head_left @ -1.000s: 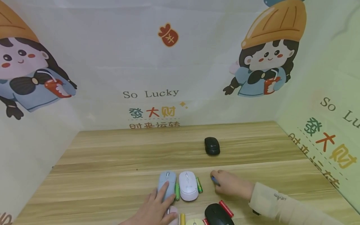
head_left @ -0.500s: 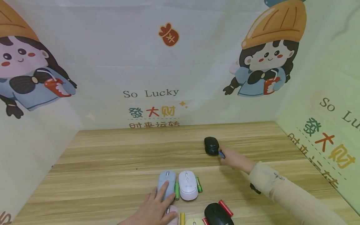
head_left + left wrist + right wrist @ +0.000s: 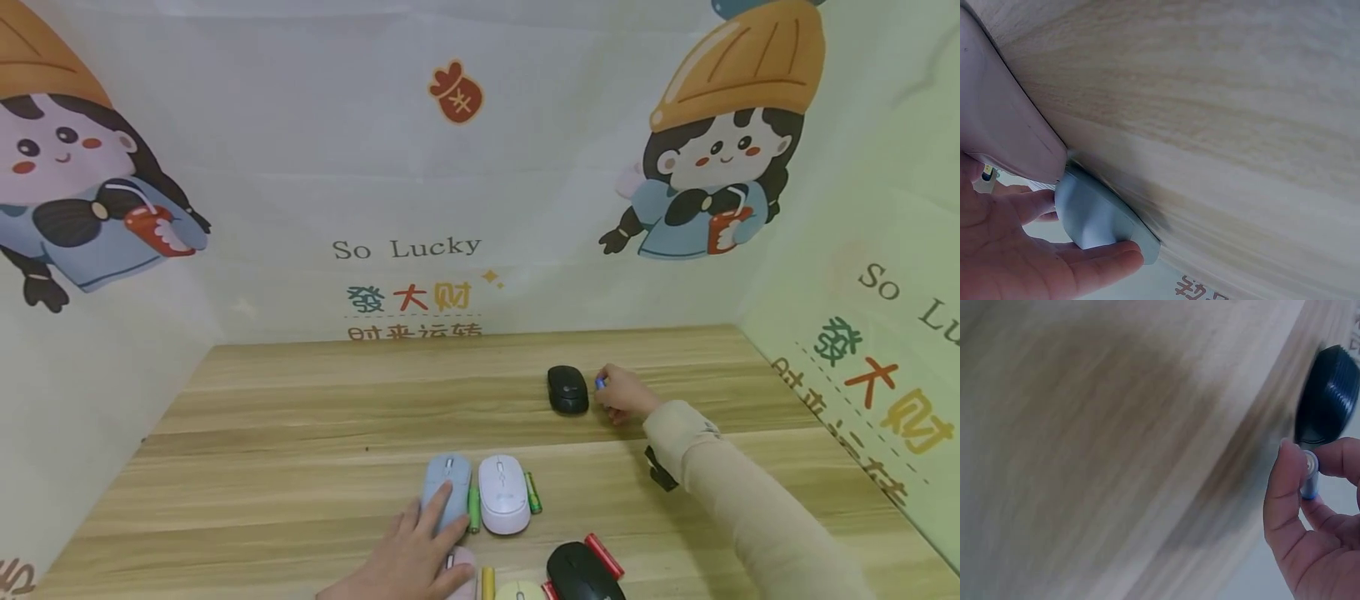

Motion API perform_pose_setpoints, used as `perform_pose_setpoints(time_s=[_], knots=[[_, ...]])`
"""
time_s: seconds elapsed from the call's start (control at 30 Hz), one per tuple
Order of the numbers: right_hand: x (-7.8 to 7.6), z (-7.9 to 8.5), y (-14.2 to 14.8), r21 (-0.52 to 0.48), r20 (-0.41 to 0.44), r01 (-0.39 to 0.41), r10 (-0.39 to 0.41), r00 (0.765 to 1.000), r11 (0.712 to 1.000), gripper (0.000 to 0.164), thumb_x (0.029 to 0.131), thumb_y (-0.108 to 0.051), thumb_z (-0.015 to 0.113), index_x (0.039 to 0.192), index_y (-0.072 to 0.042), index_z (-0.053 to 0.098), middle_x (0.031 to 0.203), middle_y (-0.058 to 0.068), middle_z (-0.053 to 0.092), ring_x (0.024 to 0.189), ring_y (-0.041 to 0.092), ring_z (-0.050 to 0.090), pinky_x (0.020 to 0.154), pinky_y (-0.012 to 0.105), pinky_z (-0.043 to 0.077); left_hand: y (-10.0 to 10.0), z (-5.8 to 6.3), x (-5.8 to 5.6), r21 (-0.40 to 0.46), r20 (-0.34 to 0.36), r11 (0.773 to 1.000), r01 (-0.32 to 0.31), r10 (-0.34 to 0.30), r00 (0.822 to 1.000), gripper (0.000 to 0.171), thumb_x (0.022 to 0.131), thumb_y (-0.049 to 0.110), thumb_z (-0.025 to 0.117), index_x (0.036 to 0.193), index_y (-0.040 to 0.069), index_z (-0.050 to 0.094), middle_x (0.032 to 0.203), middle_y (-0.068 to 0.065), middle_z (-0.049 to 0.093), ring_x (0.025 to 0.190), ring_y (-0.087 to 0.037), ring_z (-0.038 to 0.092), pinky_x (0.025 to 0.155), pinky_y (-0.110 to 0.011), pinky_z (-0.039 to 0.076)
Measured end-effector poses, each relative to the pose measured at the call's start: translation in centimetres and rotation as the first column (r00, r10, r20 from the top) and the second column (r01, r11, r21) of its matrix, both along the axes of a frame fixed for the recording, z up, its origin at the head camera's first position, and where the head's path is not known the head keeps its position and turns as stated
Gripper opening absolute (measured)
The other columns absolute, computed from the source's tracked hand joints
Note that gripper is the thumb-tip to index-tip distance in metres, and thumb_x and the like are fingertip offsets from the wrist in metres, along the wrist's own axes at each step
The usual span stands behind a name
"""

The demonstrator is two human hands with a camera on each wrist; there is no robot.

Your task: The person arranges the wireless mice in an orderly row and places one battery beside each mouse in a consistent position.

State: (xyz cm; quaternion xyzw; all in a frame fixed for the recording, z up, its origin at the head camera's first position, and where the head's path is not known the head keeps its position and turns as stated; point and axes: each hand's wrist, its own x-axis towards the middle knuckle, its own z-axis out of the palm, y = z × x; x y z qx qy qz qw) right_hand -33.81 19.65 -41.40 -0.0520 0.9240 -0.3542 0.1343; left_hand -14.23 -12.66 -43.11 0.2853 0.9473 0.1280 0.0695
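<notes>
In the head view my right hand (image 3: 626, 392) pinches a small blue battery (image 3: 600, 383) just to the right of a black mouse (image 3: 567, 389). The right wrist view shows the same battery (image 3: 1310, 478) between thumb and fingers, one end facing the camera, with the black mouse (image 3: 1327, 394) beyond it. My left hand (image 3: 408, 550) lies with spread fingers on a light blue mouse (image 3: 444, 469) and a pink mouse (image 3: 463, 560). From the left wrist, its straight fingers touch the blue mouse (image 3: 1094, 212), and the pink mouse (image 3: 1007, 106) sits close by.
A white mouse (image 3: 503, 496) stands between two green batteries, one left (image 3: 474, 510) and one right (image 3: 532, 492). Nearer lie a yellow battery (image 3: 488, 583), a yellow mouse (image 3: 521, 592), a larger black mouse (image 3: 581, 571) and a red battery (image 3: 603, 557). Printed cloth walls border the wooden table (image 3: 300, 417).
My right hand has carried the blue battery away from me, from right of the white mouse to the right side of the far black mouse. My left hand stays in place.
</notes>
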Motion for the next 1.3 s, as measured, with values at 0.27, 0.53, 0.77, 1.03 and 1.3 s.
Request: perform_pose_setpoints(time_s=[0.27,0.53,0.77,1.03,1.3], knots=[[-2.2,-2.3,0.4,0.014,0.044,0.022,-0.022,0.999,1.0,0.042,0.084,-0.006,0.052,0.12,0.013,0.04,0.072,0.015,0.055,0.05,0.017,0.055,0.05,0.031,0.053,0.0,-0.1,0.0,-0.006,0.007,1.0,-0.004,0.004,1.0,0.063,0.089,0.053,0.044,0.13,0.006,0.049,0.145,-0.025,0.023,0.117,-0.058,0.033,0.09,-0.065,0.034],[-8.6,-10.3,3.8,0.011,0.006,-0.049,0.049,0.999,0.999,0.048,0.085,-0.017,0.057,0.122,0.009,0.04,0.072,0.015,0.056,0.052,0.021,0.058,0.047,0.033,0.052,0.0,0.1,0.0,0.007,0.004,1.0,-0.015,0.015,1.0,0.063,0.089,0.054,0.044,0.131,0.007,0.049,0.145,-0.024,0.023,0.117,-0.057,0.034,0.091,-0.064,0.034],[-3.5,-4.4,1.3,0.027,-0.002,-0.05,0.05,0.999,0.998,0.047,0.085,-0.013,0.055,0.123,0.01,0.04,0.072,0.013,0.056,0.052,0.017,0.057,0.05,0.03,0.053,0.0,-0.1,-0.1,0.012,0.008,1.0,-0.009,0.009,1.0,0.063,0.089,0.053,0.044,0.131,0.006,0.049,0.146,-0.025,0.022,0.117,-0.058,0.033,0.092,-0.065,0.033],[1.2,1.3,0.1,0.081,0.117,-0.057,0.048,0.992,0.995,0.072,0.086,-0.012,0.052,0.139,0.013,0.011,0.056,0.003,0.047,0.042,0.009,0.042,0.043,0.022,0.045,-0.1,-0.2,-0.1,0.021,0.01,1.0,-0.009,0.009,1.0,0.063,0.089,0.052,0.045,0.131,0.006,0.049,0.145,-0.025,0.022,0.117,-0.059,0.033,0.09,-0.066,0.033],[9.5,4.6,-1.9,0.276,0.005,-0.305,0.316,0.949,0.912,0.056,0.085,-0.017,0.061,0.133,0.003,0.04,0.094,0.017,0.063,0.063,0.017,0.057,0.061,0.036,0.052,-0.1,-0.1,0.0,0.026,0.001,1.0,-0.013,0.012,1.0,0.062,0.089,0.052,0.045,0.131,0.006,0.048,0.145,-0.024,0.023,0.117,-0.058,0.033,0.092,-0.064,0.033]])
